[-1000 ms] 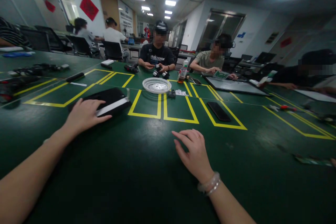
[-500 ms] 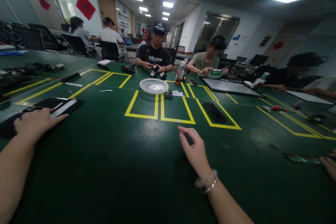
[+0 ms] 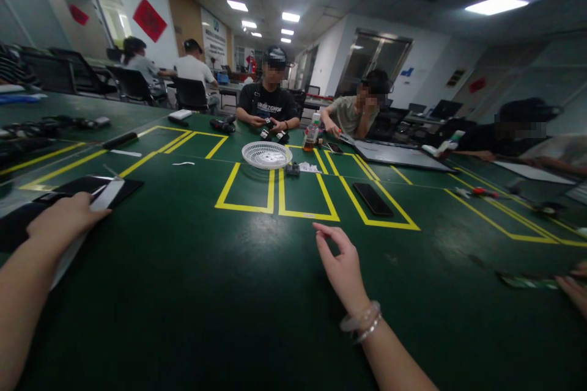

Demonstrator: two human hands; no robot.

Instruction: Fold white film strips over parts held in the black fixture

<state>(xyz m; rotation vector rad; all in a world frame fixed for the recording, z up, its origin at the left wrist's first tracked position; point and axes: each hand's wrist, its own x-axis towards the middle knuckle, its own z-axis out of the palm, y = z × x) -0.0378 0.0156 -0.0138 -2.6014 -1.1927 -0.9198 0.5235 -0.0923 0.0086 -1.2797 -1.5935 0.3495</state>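
My left hand (image 3: 66,220) is at the left on a dark flat item (image 3: 126,190), its fingers closed on a white strip (image 3: 109,193) that runs under the palm and shows again below the wrist. A clear film lies around the item's left side. Toward the middle, my right hand (image 3: 338,256) hovers over or rests on the green table (image 3: 206,287), thumb and index fingertips close together. Whether something small is between those fingertips cannot be made out. A black phone (image 3: 372,199) lies beyond my right hand, within yellow tape lines.
A white round basket (image 3: 266,155) stands beyond the tape boxes, beside small grey parts (image 3: 292,169). Further back are a bottle (image 3: 310,134) and a large flat panel (image 3: 403,156). Cables (image 3: 55,125) lie at the far left. Several people sit around; another person's hand (image 3: 573,290) is at the right edge.
The white strip now extends below my left wrist, and my left hand has shifted slightly left. My right hand has hardly moved. Across the table, a person has raised a hand to the face.
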